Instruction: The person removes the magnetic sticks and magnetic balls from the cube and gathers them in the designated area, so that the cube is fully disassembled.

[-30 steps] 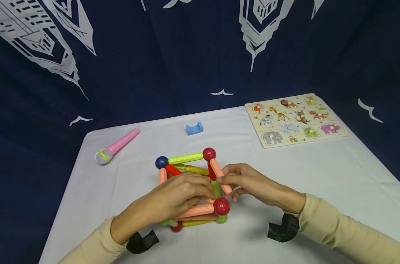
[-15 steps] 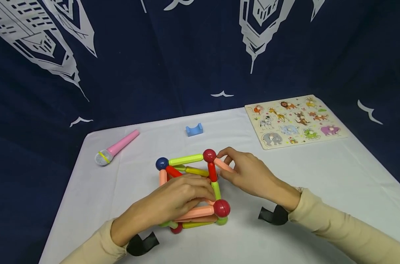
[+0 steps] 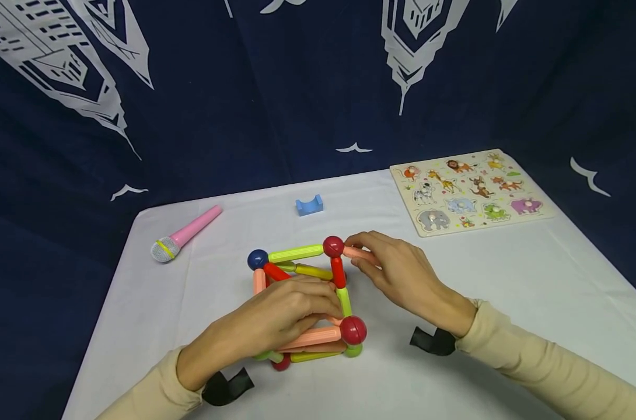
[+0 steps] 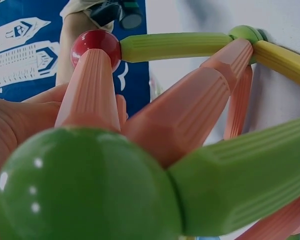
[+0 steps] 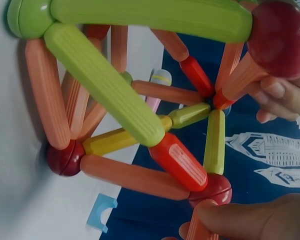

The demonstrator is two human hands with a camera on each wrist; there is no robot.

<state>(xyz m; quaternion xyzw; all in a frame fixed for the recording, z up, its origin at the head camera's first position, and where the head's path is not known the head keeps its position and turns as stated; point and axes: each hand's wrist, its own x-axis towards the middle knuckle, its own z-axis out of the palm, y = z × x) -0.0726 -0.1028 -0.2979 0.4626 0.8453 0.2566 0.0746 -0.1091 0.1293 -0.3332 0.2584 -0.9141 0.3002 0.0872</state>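
A frame of coloured magnetic sticks and balls (image 3: pixel 296 253) stands on the white table. My left hand (image 3: pixel 292 306) lies over its near side and grips a salmon magnetic stick (image 4: pixel 90 90) that ends at the near red ball (image 3: pixel 353 331). My right hand (image 3: pixel 402 268) pinches another salmon magnetic stick (image 5: pixel 200 225) between thumb and fingers. That stick's tip meets the far red ball (image 3: pixel 333 246), and it points out to the right of the frame. Below that ball runs a red-and-green stick (image 3: pixel 338 273). A blue ball (image 3: pixel 257 259) marks the far left corner. My left hand covers much of the top.
A pink toy microphone (image 3: pixel 187 233) lies at the left. Behind the frame sits a light blue notched block (image 3: pixel 310 206). An animal puzzle board (image 3: pixel 467 192) occupies the back right. Dark printed cloth (image 3: pixel 276 99) hangs beyond the table.
My right hand has moved away from my body, swinging its salmon stick from pointing at the near red ball to pointing right. The left hand and the frame stay put.
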